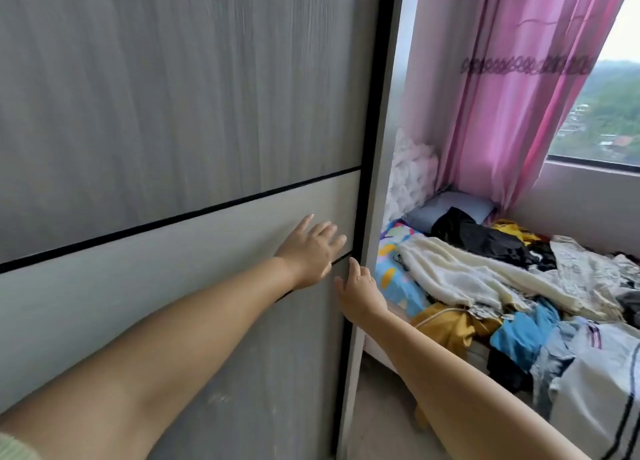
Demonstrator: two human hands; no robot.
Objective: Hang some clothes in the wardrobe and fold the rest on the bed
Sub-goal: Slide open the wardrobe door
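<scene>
Grey wood-grain sliding wardrobe door (180,113) fills the left of the view, shut, w/ a pale band across its middle and a black frame at its right edge. Left hand (311,251) lies flat on the pale band, fingers straight and spread, holding nothing. Right hand (358,291) sits at the door's right edge, fingers extended along the frame; can't tell if fingertips hook round it. To the right, a bed (394,283) carries a loose clothes pile (519,286). A pink curtain (512,95) hangs by the window. Door prob. stiff, fairly heavy; best taken at the edge frame. Clothes look soft, light.
</scene>
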